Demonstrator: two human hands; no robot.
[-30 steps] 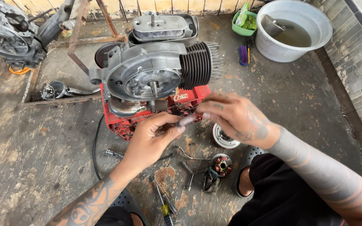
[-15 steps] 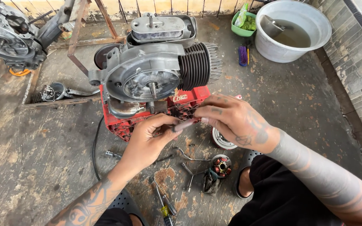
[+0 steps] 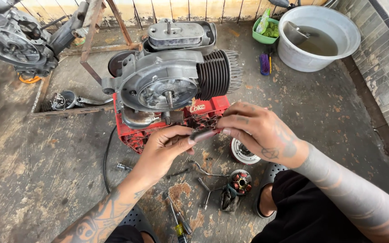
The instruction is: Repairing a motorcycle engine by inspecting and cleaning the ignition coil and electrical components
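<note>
Holding what looks like a small part [image 3: 205, 134], both hands [image 3: 167, 150] [image 3: 262, 130].

Dull grey cast-metal engine [image 3: 167, 85] on a glossy red plastic crate [image 3: 133, 135].

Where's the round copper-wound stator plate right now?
In the head view, the round stator plate with copper coils lies on the concrete floor, low and right of centre, below the right hand, beside the black sandal and the three-armed metal wrench.
</note>
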